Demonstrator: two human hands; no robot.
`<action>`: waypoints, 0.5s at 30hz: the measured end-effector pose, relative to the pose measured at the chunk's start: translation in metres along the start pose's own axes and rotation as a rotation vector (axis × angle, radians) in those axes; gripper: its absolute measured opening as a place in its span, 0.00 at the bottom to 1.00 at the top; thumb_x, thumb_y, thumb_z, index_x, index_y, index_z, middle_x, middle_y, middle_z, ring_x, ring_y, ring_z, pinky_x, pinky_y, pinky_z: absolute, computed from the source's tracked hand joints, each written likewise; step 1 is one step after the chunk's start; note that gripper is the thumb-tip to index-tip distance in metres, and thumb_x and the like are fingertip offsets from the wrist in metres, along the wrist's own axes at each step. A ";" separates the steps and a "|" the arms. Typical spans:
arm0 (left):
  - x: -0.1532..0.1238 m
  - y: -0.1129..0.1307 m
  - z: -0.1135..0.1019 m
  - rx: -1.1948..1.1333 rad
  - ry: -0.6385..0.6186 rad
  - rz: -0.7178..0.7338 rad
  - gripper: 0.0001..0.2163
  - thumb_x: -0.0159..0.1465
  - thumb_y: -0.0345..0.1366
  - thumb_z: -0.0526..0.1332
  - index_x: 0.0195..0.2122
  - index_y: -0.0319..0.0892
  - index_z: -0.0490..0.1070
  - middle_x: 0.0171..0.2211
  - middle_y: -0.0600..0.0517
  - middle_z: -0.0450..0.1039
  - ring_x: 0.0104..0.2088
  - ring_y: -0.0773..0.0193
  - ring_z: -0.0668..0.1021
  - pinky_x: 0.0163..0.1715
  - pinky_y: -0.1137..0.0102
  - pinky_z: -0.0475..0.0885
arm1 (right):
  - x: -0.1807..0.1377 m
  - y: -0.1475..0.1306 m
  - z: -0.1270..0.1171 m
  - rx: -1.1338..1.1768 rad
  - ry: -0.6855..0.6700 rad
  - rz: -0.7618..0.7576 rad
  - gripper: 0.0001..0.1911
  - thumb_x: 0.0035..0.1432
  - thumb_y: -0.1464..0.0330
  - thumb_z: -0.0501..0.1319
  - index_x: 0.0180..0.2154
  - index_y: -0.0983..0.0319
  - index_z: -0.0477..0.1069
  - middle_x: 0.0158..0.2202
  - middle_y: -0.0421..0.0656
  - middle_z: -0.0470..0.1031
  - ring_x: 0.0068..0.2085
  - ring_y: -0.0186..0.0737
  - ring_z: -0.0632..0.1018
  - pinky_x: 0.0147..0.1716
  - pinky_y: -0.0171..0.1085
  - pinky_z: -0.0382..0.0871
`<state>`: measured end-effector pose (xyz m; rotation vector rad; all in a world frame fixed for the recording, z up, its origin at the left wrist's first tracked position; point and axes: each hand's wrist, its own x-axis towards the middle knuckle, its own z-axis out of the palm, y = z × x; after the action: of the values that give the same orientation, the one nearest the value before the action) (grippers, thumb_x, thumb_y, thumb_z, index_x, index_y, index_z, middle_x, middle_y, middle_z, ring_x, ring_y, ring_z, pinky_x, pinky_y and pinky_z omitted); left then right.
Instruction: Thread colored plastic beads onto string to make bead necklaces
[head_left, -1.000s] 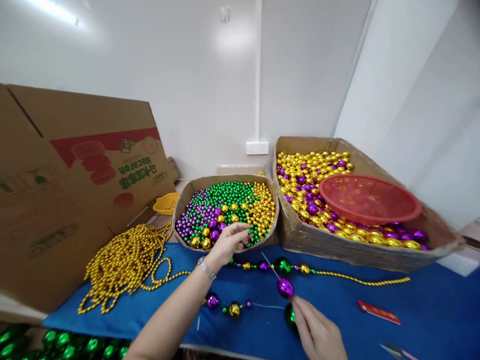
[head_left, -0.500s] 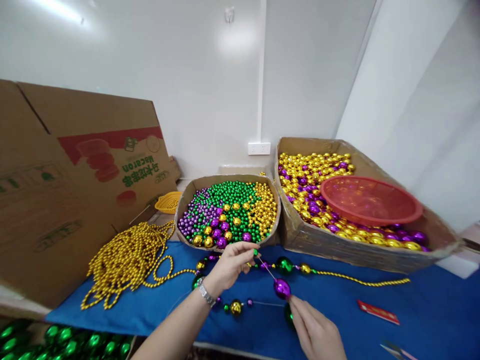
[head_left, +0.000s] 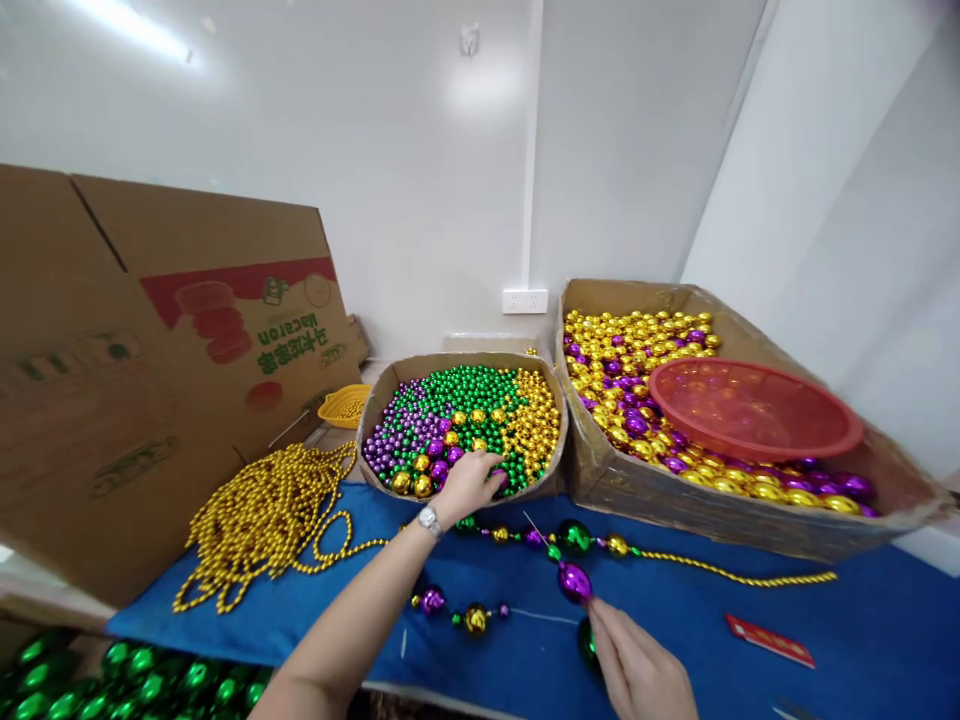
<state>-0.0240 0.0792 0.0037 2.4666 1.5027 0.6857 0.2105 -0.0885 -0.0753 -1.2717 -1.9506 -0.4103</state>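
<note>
My left hand (head_left: 471, 482) reaches into the small cardboard box (head_left: 375, 410) of green, purple and gold beads, fingers curled down among the beads at its near edge. My right hand (head_left: 637, 665) pinches a thin needle (head_left: 541, 532) that points up and left, with a large purple bead (head_left: 574, 581) and a small green bead (head_left: 553, 552) threaded on it. A large green bead (head_left: 586, 640) sits just under the right fingers. The thread runs left to a short run of purple and gold beads (head_left: 459, 612) on the blue cloth (head_left: 862, 620).
A larger box (head_left: 660, 490) of gold and purple balls holds a red plastic basin (head_left: 750, 408). A finished strand (head_left: 675, 555) lies across the cloth. Gold bead strings (head_left: 262, 515) pile at the left beside a tipped carton (head_left: 150, 370). Green balls (head_left: 127, 685) and a red card (head_left: 769, 640) lie near.
My left hand brought a small green bead from the box to the needle tip, then went back into the box. The green bead now sits on the needle above the purple one.
</note>
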 end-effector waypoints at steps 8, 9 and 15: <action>0.034 -0.019 -0.003 0.080 0.031 -0.105 0.08 0.58 0.28 0.58 0.38 0.40 0.71 0.42 0.41 0.70 0.50 0.47 0.66 0.47 0.54 0.62 | 0.001 0.002 -0.001 0.035 -0.005 0.024 0.22 0.67 0.63 0.45 0.39 0.62 0.76 0.33 0.45 0.81 0.31 0.38 0.82 0.29 0.29 0.75; 0.036 -0.021 -0.004 0.063 0.032 -0.112 0.07 0.57 0.28 0.59 0.37 0.39 0.71 0.41 0.41 0.70 0.50 0.46 0.66 0.48 0.53 0.61 | 0.001 0.001 -0.001 0.036 -0.002 0.025 0.21 0.67 0.63 0.45 0.38 0.62 0.76 0.33 0.45 0.81 0.31 0.38 0.82 0.28 0.29 0.75; 0.018 -0.008 -0.009 -0.167 0.032 -0.109 0.11 0.62 0.38 0.57 0.43 0.39 0.67 0.39 0.45 0.72 0.42 0.56 0.74 0.43 0.61 0.69 | 0.004 -0.004 -0.002 0.052 0.021 0.011 0.20 0.67 0.65 0.45 0.39 0.63 0.75 0.33 0.45 0.81 0.32 0.38 0.82 0.30 0.31 0.75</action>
<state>-0.0274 0.0973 0.0139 2.2438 1.5123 0.7994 0.2071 -0.0896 -0.0706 -1.2398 -1.9243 -0.3638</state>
